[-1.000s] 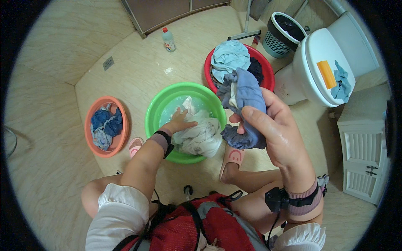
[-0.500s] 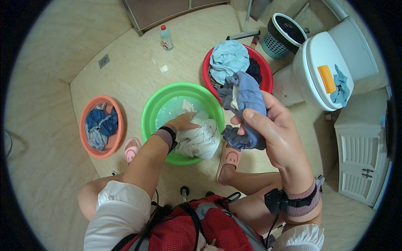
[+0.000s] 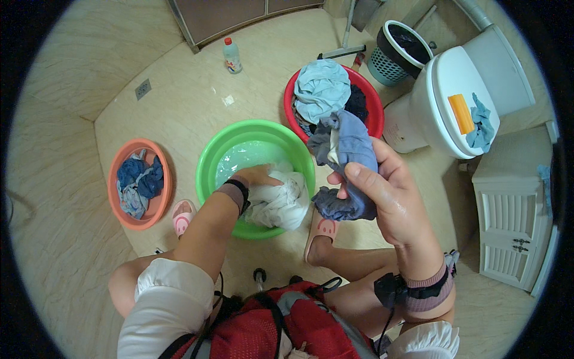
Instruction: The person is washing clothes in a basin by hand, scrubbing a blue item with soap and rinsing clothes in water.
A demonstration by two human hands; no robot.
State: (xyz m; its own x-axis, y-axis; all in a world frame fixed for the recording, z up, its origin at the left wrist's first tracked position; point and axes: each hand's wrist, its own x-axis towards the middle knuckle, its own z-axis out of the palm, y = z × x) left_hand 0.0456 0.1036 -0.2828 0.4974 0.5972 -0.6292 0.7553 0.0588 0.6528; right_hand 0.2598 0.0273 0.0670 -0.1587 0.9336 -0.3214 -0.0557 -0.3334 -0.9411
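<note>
My right hand [image 3: 385, 194] holds up a bunched blue-grey garment [image 3: 345, 160] just right of the green basin [image 3: 224, 148]. My left hand [image 3: 254, 176] reaches into that basin and grips a wet white cloth [image 3: 280, 202] that lies partly over the basin's near rim. Soapy water shows in the basin behind the cloth. A red basin [image 3: 375, 113] heaped with light blue and dark clothes stands just beyond the held garment.
An orange basin [image 3: 115, 203] with blue clothes sits at the left. A white toilet [image 3: 445, 105] with an orange block and a blue rag on its lid stands at the right, beside a laundry basket [image 3: 397, 51] and a white cabinet [image 3: 514, 221]. A bottle [image 3: 232, 55] stands far off.
My left hand has drawn the white cloth nearer to the basin's front rim. My right hand keeps the blue-grey garment raised, almost in the same place.
</note>
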